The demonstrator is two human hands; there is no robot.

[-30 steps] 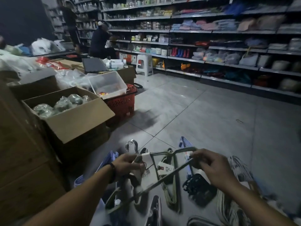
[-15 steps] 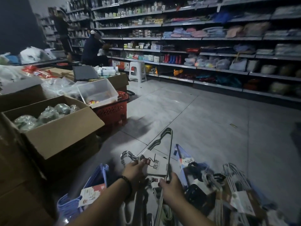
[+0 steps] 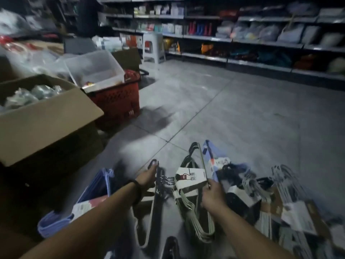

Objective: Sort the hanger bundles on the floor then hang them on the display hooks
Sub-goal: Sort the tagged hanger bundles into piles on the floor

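While sorting on the floor: hanging not begun
Hanger bundles (image 3: 257,191): spread low on the tiles
Green bundle (image 3: 194,202): between both hands
Left hand (image 3: 147,177): clamped on hooks (image 3: 165,180)
Right hand (image 3: 212,196): pinching card label (image 3: 190,177)
Next: needs laying with like bundles

Single head view: looks forward-down, close over hanger bundles (image 3: 190,186), shelves (image 3: 242,40) far.

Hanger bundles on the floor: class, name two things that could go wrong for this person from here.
1. The green hanger bundle, held by the right hand, lies against neighbouring bundles; its chrome hooks may snag them when lifted.
2. The dim light and loose bundles beside the left hand make mis-sorting or tripping likely.
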